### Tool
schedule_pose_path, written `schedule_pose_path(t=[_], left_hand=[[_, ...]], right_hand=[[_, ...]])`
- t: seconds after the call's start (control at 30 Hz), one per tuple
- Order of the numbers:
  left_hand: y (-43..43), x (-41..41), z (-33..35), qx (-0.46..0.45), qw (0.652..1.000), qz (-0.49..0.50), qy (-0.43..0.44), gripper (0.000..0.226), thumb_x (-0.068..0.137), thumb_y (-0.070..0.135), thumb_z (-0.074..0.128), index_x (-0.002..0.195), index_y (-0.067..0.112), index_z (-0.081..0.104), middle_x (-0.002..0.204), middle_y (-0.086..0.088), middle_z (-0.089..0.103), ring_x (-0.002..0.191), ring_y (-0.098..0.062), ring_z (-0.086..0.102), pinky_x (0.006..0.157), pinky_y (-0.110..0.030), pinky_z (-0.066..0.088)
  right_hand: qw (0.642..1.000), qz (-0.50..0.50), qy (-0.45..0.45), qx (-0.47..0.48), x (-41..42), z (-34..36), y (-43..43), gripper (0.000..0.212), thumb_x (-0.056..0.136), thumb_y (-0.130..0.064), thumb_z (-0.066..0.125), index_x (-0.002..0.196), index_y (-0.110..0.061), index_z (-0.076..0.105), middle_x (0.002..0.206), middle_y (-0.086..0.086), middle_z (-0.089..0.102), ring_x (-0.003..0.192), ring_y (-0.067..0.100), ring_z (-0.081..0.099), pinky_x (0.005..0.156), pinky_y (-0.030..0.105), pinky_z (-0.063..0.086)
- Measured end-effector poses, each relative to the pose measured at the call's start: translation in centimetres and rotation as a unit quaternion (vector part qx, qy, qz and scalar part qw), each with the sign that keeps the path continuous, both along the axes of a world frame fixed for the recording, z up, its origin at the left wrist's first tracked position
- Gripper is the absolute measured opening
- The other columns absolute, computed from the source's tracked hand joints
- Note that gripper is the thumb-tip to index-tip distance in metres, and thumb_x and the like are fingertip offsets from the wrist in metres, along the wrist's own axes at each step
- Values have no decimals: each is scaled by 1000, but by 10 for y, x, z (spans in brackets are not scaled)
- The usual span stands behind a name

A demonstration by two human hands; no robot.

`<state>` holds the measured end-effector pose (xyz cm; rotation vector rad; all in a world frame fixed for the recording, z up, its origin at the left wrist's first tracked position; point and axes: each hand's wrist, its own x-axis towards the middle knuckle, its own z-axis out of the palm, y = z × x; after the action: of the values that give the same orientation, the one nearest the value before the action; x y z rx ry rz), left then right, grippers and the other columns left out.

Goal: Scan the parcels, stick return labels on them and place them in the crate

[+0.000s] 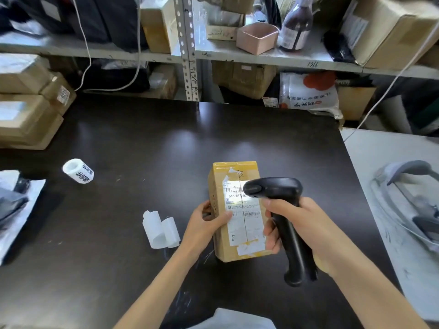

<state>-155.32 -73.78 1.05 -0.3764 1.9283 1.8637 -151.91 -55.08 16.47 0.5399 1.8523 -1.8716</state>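
Note:
A brown cardboard parcel (228,176) with a white shipping label lies on the dark table (142,150). My left hand (204,224) grips its left side, thumb on the label. My right hand (299,224) grips the handle of a black barcode scanner (275,188), whose head hovers over the label's upper barcode. A roll of return labels (78,171) lies at the left of the table. Curled white backing strips (161,230) lie just left of the parcel.
Stacked cardboard boxes (28,110) stand at the table's back left. Grey mailer bags (14,205) lie at the left edge. Shelves (237,58) with boxes, a pink tub and a bottle run behind. A white surface with a scanner stand (408,186) is at the right.

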Motion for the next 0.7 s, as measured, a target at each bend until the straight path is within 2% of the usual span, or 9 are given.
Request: schedule_pose_path(t=[0.23,0.37,0.57,0.7], left_hand=[[0,-1,0,-5,1000,-10,4,96,49,64,75,133,28,45,117,12,63,103,-9,66,66,-18,55],[-1,-2,-1,1,1000,-10,3,99,48,64,75,134,27,45,120,10,63,107,-11,65,76,-22,55],[-2,-2,-2,-2,1000,-9,5,100,45,67,75,132,27,46,120,9,63,108,-11,64,81,-25,55],[-2,-2,-4,-11,1000,-16,9,95,50,65,75,133,27,45,121,8,63,109,-13,64,82,-27,56]], right_hand=[[1000,3,13,13,-2,1,-1,23,90,-18,61,88,4,58,65,19,62,49,30,58,50,35,52],[1000,-4,15,19,-4,1,-1,20,91,-16,60,87,4,58,65,20,62,48,31,58,50,34,51],[1000,12,0,15,-3,-2,-2,22,91,-18,61,89,4,58,66,19,63,50,33,60,50,35,52],[1000,17,-10,7,-3,-3,-2,23,91,-20,63,91,3,59,68,21,64,54,35,64,50,33,54]])
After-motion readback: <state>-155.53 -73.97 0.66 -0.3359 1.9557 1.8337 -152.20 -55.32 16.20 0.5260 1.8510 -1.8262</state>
